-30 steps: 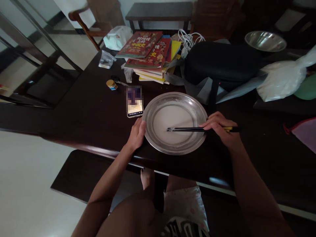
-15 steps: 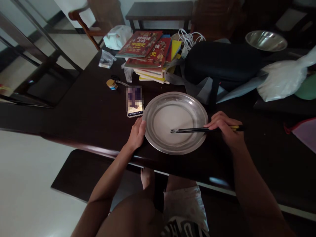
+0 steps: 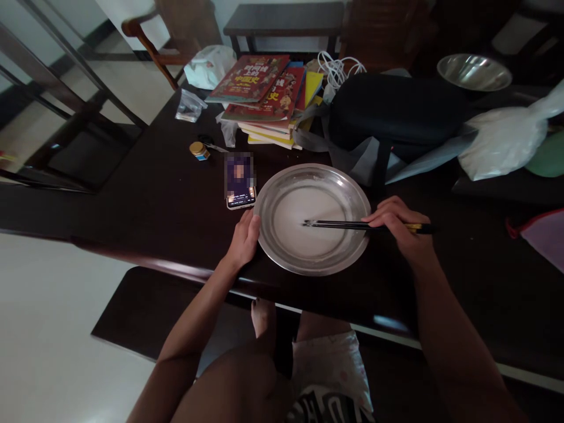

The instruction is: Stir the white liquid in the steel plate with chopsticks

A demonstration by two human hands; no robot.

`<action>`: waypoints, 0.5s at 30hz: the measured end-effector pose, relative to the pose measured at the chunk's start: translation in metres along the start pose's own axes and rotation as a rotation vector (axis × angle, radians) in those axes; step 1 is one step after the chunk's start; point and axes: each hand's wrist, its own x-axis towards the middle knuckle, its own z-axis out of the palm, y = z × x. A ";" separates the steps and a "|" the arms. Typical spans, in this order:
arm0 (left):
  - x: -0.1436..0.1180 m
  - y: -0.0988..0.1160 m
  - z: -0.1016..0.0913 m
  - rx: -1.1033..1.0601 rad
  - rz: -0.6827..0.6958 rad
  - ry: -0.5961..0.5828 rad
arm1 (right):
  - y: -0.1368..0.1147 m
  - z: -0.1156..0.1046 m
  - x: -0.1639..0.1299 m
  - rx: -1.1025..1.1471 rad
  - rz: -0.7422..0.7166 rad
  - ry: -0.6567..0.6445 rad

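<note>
1. Chopsticks, black with yellow at the butt end, lie nearly level across the right half of a metal plate; tips sit near plate centre, in a thin whitish liquid that covers the plate floor.
2. Right hand is curled round the chopsticks near their upper end, fingers closed over the top, thumb beneath. Hand hangs over the plate's right rim; wrist and forearm run back toward the lower right.
3. Left hand is loosely open, fingers together, pressed against the plate's left rim. It grips nothing else; palm side rests on the table.
4. Plate sits at the near edge of the dark wooden table, directly before the person, between the two hands.
5. Phone lies face up just beside the plate's upper left rim, screen lit.
6. Small yellow-lidded jar stands further left of the phone, well apart from the plate.
7. Book stack, red covers on top, lies behind the phone.
8. Black case lies behind the plate; white cable is coiled beyond it.
9. Steel bowl stands at far right; white plastic bag lies nearer, right of the case.
10. Person's knees and a bench show under the table edge.
</note>
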 end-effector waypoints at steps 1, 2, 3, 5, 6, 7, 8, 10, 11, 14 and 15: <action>0.000 0.000 0.000 -0.001 0.000 -0.002 | 0.000 0.000 0.000 0.014 0.005 0.016; 0.000 0.000 0.000 -0.001 0.000 -0.002 | 0.000 0.000 0.000 0.023 0.011 0.014; 0.000 0.000 0.000 -0.002 0.000 -0.003 | 0.000 -0.001 0.000 0.025 0.012 -0.005; 0.000 -0.001 0.000 -0.003 -0.002 -0.001 | 0.000 -0.001 0.000 -0.001 0.005 -0.057; 0.000 -0.001 0.000 -0.002 -0.005 0.001 | 0.000 -0.001 0.001 -0.017 0.000 -0.068; 0.000 -0.001 0.001 -0.001 -0.008 0.002 | 0.000 -0.001 0.001 -0.026 -0.005 -0.056; 0.000 -0.001 0.001 0.000 -0.011 0.001 | 0.000 -0.001 0.001 -0.025 -0.008 -0.030; 0.000 -0.001 0.001 0.000 -0.009 -0.001 | 0.000 -0.001 0.001 -0.002 0.001 0.026; 0.000 0.000 0.001 -0.001 -0.006 -0.002 | -0.001 -0.001 0.000 0.008 0.006 0.033; 0.000 0.000 0.001 -0.007 -0.003 -0.001 | -0.001 0.000 0.000 -0.011 0.017 -0.030; 0.000 0.000 0.001 -0.008 -0.003 0.001 | -0.001 0.000 0.000 -0.027 0.015 -0.044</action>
